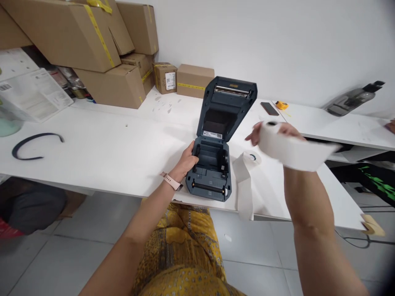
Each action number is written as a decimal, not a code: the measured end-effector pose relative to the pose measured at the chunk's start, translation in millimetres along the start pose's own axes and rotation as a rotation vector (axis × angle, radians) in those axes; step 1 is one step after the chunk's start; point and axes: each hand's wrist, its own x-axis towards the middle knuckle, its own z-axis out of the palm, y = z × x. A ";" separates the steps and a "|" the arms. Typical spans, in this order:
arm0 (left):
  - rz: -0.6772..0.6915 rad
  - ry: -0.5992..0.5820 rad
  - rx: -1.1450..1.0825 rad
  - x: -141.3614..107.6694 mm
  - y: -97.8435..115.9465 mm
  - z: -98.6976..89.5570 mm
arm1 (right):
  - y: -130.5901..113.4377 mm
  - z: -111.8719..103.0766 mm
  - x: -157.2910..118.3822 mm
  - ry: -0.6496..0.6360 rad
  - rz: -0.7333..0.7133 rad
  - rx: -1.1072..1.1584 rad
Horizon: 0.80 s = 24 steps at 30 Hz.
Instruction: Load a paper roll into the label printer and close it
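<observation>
A dark blue-grey label printer [208, 164] stands on the white table with its lid [227, 107] tipped up and back. Its roll bay shows no roll, and a black roller crosses the front. My left hand [185, 160] grips the printer's left side, the thumb over the rim. To the right, above the table, my right hand [288, 130] holds a white label roll [277, 144], whose loose end trails rightward; motion blurs both. Under it, beside the printer, lies a second label roll [247, 174] with its strip hanging over the table's front edge.
Cardboard boxes [108, 84] are stacked at the back left. A black headband [23, 148] lies on the left of the table. Behind the right hand are a phone [269, 108], a yellow tape measure [282, 105] and a dark bottle [352, 102]. Another person's knee [33, 203] shows lower left.
</observation>
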 end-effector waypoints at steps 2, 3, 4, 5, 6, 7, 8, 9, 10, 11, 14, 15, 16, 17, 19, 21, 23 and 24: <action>-0.014 0.007 0.003 -0.9 1.2 0.7 | -36.7 22.0 7.8 -0.271 -0.047 0.043; -0.018 0.012 0.009 -1.4 2.1 0.9 | -52.9 37.0 14.2 -0.390 -0.050 -0.007; -0.022 0.020 0.018 -1.8 3.0 1.1 | -66.1 53.1 21.6 -0.432 -0.056 -0.090; -0.022 0.028 0.028 -2.1 3.7 1.1 | -75.7 69.0 29.4 -0.437 -0.054 -0.200; -0.018 0.034 0.038 -2.4 4.2 0.9 | -81.3 83.6 37.0 -0.417 -0.033 -0.326; -0.012 0.037 0.044 -2.5 4.3 0.6 | -83.4 96.2 43.8 -0.397 -0.014 -0.436; -0.009 0.040 0.048 -2.5 4.1 0.2 | -82.5 106.5 49.4 -0.392 0.003 -0.525; -0.008 0.042 0.050 -2.4 3.6 -0.4 | -79.8 114.3 53.5 -0.399 0.014 -0.583; -0.010 0.043 0.049 -2.2 2.8 -0.9 | -76.2 119.9 56.1 -0.414 0.017 -0.613; -0.015 0.042 0.045 -1.8 1.6 -1.5 | -72.8 123.7 57.4 -0.426 0.015 -0.623; -0.023 0.058 0.027 0.4 -4.3 -2.8 | -67.7 129.3 56.5 -0.396 0.016 -0.641; -0.019 0.066 0.024 1.7 -7.1 -3.1 | -67.9 130.4 55.9 -0.379 0.020 -0.648; -0.012 0.076 0.026 3.3 -10.3 -3.4 | -68.6 131.4 55.5 -0.369 0.020 -0.653; -0.005 0.085 0.036 5.1 -13.7 -3.8 | -69.6 132.1 55.5 -0.364 0.016 -0.654; 0.008 0.100 0.057 9.0 -20.1 -4.9 | -71.0 132.6 56.8 -0.362 -0.002 -0.645; 0.035 0.098 0.076 11.7 -24.3 -6.7 | -71.0 131.7 59.3 -0.365 -0.019 -0.626; 0.078 0.095 0.123 10.5 -24.4 -8.6 | -70.1 129.8 62.2 -0.377 -0.027 -0.596; 0.109 0.109 0.166 7.7 -22.7 -9.2 | -69.5 128.9 63.3 -0.381 -0.029 -0.577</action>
